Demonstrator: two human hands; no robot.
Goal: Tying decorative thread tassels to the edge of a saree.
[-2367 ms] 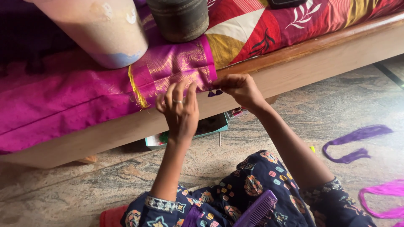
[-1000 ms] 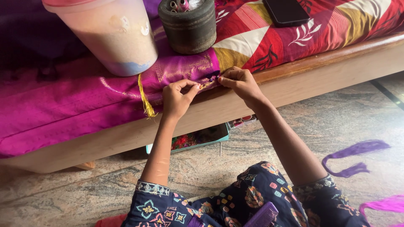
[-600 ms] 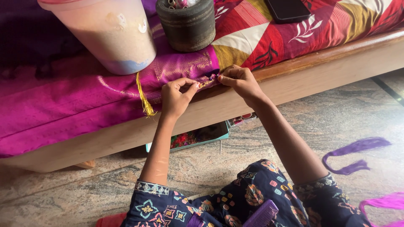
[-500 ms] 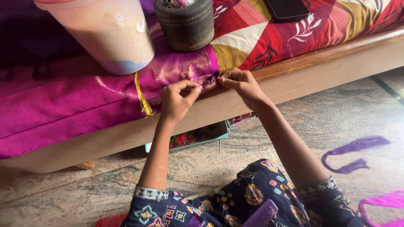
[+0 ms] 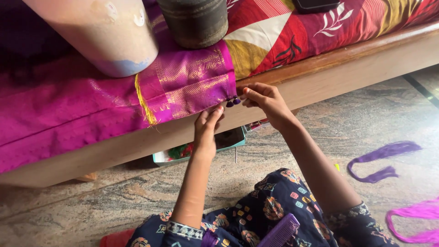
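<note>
Floor: speckled stone floor (image 5: 379,123) is lying open and bare in front of the bed frame, giving wide room for the arms.
Bed frame: long wooden bed frame (image 5: 320,77) is running as a straight, smooth edge across the view; both hands are working right at that edge.
Cloth: shiny magenta silk cloth (image 5: 187,84) with a gold woven border is hanging over the bed frame edge, with a yellow fringe at its left fold.
Tassels: small dark purple tassels (image 5: 233,102) are dangling at the cloth's lower right corner, just above the frame edge.
Left hand: left hand (image 5: 206,130) is reaching up under the cloth hem, fingers pressed together and pinching the hem just left of the tassels.
Right hand: right hand (image 5: 267,103) is sitting just right of the tassels, fingertips pinched together toward them; cannot tell if a thread is in the pinch.
Weights: pale plastic jar (image 5: 105,34) and dark ribbed round container (image 5: 194,20) are standing on the cloth, back from the frame edge.
Under frame: teal shallow box (image 5: 201,151) is poking out below.
Loose items: purple thread hank (image 5: 382,160) is curling on the floor well right of the frame; purple comb (image 5: 280,231) is resting on the patterned lap.
</note>
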